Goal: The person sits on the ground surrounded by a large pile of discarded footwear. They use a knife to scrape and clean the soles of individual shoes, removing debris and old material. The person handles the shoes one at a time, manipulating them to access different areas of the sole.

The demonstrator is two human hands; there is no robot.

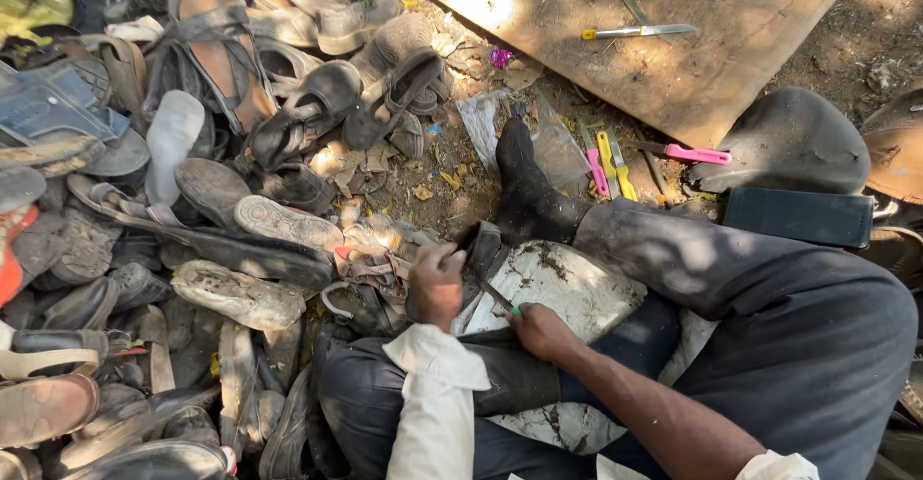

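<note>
Person sitting on the ground, seen from above, legs filling the lower right of the frame. Left hand point(436, 283), just left of centre, is closing its fingers around the upper end of a dark shoe point(484, 251), gripping it firmly against the lap. Right hand point(540, 329), just right of it and slightly lower, is pinching a small knife point(498, 297) with a thin blade, the tip pointing up-left toward the shoe; the handle is mostly hidden in the fist. The shoe is sitting at centre frame, resting on the edge of a white stained slab point(567, 288) that is lying across the person's knees. A second dark piece point(514, 376), boot-like, is lying under the forearms in the lower centre. A foot in a black sock point(527, 196) is stretching toward the upper middle of the frame. A big heap of worn sandals and shoes point(212, 182) is covering the whole left half. In the upper right, a wooden board point(673, 57) is lying on the dirt, carrying knives with yellow and orange handles point(636, 31). Just below the board, pink and yellow tools point(608, 164) are lying on the ground near the sock. A black rounded cushion-like object point(788, 138) is sitting at the right edge.
</note>
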